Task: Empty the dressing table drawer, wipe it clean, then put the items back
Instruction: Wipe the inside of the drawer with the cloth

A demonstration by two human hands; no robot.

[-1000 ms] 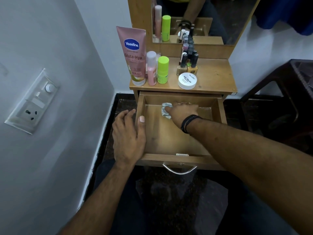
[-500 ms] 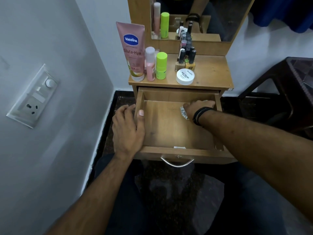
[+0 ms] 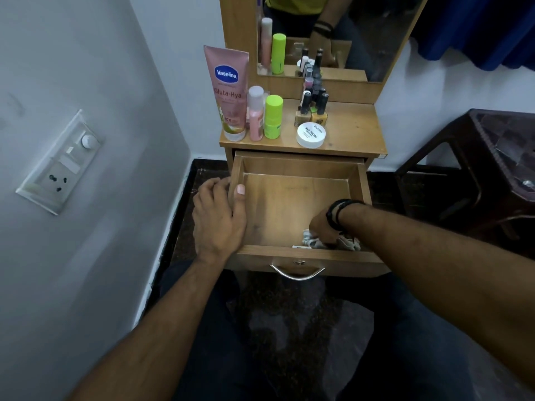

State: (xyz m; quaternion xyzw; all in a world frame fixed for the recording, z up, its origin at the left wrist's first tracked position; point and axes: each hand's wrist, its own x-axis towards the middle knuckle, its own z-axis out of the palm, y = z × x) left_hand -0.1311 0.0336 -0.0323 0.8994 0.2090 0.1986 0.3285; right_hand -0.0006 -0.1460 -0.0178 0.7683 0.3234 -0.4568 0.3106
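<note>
The wooden drawer (image 3: 289, 209) stands pulled out, its floor bare apart from a crumpled pale cloth (image 3: 312, 242) at the front right corner. My right hand (image 3: 322, 228) grips that cloth and presses it against the drawer floor by the front wall. My left hand (image 3: 218, 221) holds the drawer's left wall, thumb inside, fingers outside. On the table top stand a pink Vaseline tube (image 3: 228, 91), a pink bottle (image 3: 256, 112), a green bottle (image 3: 273, 117), nail polish bottles (image 3: 314, 107) and a white round jar (image 3: 311, 135).
A mirror (image 3: 333, 36) rises behind the table top. A grey wall with a switch plate (image 3: 62, 162) is close on the left. A dark plastic stool (image 3: 486, 169) stands at the right. My legs are under the drawer's metal handle (image 3: 296, 273).
My right hand has slid the cloth from the back of the drawer, across its right side, to the front right corner. My left hand stays on the left wall.
</note>
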